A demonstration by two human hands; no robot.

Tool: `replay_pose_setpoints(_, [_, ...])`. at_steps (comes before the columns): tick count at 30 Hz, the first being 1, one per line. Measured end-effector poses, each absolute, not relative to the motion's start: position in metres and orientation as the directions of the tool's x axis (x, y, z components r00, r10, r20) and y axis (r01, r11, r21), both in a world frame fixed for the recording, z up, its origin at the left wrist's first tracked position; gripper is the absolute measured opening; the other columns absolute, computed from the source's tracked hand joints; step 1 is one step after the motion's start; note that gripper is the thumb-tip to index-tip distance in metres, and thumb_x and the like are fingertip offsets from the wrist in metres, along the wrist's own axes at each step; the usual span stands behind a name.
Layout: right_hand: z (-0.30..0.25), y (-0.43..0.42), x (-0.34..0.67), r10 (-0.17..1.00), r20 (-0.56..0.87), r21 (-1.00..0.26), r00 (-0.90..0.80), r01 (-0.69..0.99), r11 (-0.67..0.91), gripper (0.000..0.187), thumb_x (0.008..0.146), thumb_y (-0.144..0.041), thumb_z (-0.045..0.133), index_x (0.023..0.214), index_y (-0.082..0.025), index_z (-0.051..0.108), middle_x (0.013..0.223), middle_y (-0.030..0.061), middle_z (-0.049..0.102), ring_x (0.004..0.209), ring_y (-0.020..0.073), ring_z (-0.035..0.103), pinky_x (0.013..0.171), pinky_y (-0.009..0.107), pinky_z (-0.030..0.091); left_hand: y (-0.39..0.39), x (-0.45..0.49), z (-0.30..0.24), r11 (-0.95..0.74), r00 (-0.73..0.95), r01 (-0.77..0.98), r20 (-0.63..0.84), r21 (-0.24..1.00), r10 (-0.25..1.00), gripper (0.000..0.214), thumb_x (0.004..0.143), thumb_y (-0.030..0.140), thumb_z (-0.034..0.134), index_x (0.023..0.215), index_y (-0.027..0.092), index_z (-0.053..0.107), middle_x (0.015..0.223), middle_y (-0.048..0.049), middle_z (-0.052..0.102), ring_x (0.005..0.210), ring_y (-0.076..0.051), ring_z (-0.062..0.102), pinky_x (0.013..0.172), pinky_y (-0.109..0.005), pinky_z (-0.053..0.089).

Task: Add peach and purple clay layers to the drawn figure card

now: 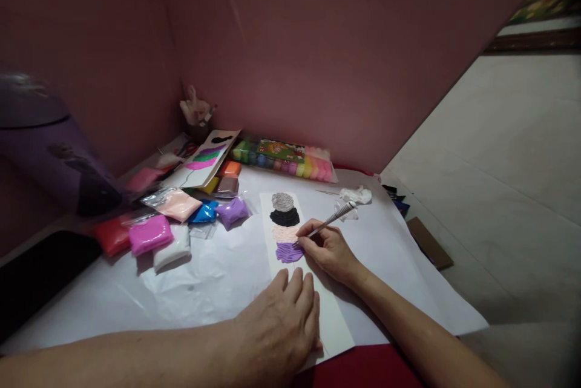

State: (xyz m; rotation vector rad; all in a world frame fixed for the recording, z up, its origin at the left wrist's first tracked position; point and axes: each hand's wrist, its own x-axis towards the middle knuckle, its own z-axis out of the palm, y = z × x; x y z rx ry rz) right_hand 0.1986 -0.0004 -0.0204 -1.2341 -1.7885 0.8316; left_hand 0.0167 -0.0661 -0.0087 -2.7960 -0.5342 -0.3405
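A long cream card (pixel 330 315) lies on the white sheet. Its upper part carries textured patches of grey clay (pixel 282 201), black clay (pixel 285 217), peach clay (pixel 284 233) and purple clay (pixel 287 252). Between the fingertips of my right hand (pixel 329 250) is a slim tool with a ridged, silvery handle (pixel 339 212). Its lower end meets the purple patch, and the tip is too small to make out. Just below that patch my left hand (pixel 285 315) rests flat on the card, fingers stretched forward and holding nothing.
Left of the card are packets of soft clay, among them a magenta packet (pixel 151 235) and a purple packet (pixel 233 211). Behind lie a second painted-looking card (pixel 200 164) and a multicoloured clay pack (pixel 285 159). Crumpled white tissue (pixel 356 195) sits right; a purple container (pixel 54 146) stands left.
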Motion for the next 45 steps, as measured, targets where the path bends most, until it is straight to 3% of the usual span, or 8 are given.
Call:
replay_pose_setpoints(5, [-0.022, 0.003, 0.199, 0.944, 0.250, -0.847, -0.214, 0.424, 0.320, 0.010, 0.081, -0.015, 0.055, 0.080, -0.019, 0.064, 0.074, -0.0001, 0.064, 0.069, 0.0141, 0.058, 0.067, 0.027, 0.046, -0.066, 0.016, -0.010, -0.896, 0.907, 0.388, 0.265, -0.215, 0.329, 0.052, 0.100, 0.038, 0.033, 0.128, 0.000, 0.056, 0.130, -0.0251, 0.059, 0.114, -0.038, 0.058, 0.091, -0.048, 0.041])
replay_pose_setpoints(18, [-0.017, 0.011, 0.207, 0.958, 0.172, -0.876, -0.228, 0.410, 0.255, 0.010, 0.075, -0.022, 0.056, 0.078, -0.017, 0.064, 0.063, -0.0014, 0.058, 0.058, 0.0124, 0.050, 0.057, 0.025, 0.040, -0.066, 0.018, -0.009, -0.897, 0.906, 0.393, 0.250, -0.200, 0.341, 0.052, 0.101, 0.038, 0.030, 0.125, 0.000, 0.056, 0.128, -0.0248, 0.059, 0.112, -0.036, 0.058, 0.091, -0.047, 0.041])
replay_pose_setpoints(28, [-0.014, 0.018, 0.212, 0.959, 0.113, -0.841, -0.258, 0.490, 0.231, 0.008, 0.078, -0.023, 0.055, 0.081, -0.018, 0.061, 0.065, -0.0024, 0.058, 0.061, 0.0131, 0.052, 0.060, 0.025, 0.041, -0.067, 0.017, -0.013, -0.896, 0.904, 0.391, 0.269, -0.212, 0.331, 0.051, 0.101, 0.036, 0.029, 0.127, 0.000, 0.055, 0.129, -0.0253, 0.058, 0.114, -0.038, 0.057, 0.092, -0.048, 0.041])
replay_pose_setpoints(37, [-0.012, 0.021, 0.213, 0.955, 0.137, -0.819, -0.263, 0.512, 0.258, 0.006, 0.079, -0.022, 0.053, 0.082, -0.019, 0.058, 0.069, -0.0015, 0.061, 0.065, 0.0144, 0.056, 0.063, 0.026, 0.044, -0.068, 0.017, -0.012, -0.893, 0.904, 0.391, 0.274, -0.224, 0.327, 0.052, 0.101, 0.036, 0.028, 0.127, -0.001, 0.054, 0.130, -0.0251, 0.058, 0.113, -0.037, 0.057, 0.091, -0.048, 0.041])
replay_pose_setpoints(45, [-0.009, 0.022, 0.213, 0.960, 0.155, -0.839, -0.232, 0.483, 0.252, 0.004, 0.077, -0.021, 0.053, 0.078, -0.019, 0.057, 0.062, -0.0040, 0.056, 0.058, 0.0126, 0.051, 0.060, 0.026, 0.041, -0.067, 0.018, -0.013, -0.897, 0.908, 0.387, 0.259, -0.213, 0.331, 0.051, 0.100, 0.036, 0.031, 0.127, 0.000, 0.055, 0.129, -0.0255, 0.058, 0.113, -0.037, 0.057, 0.092, -0.049, 0.041])
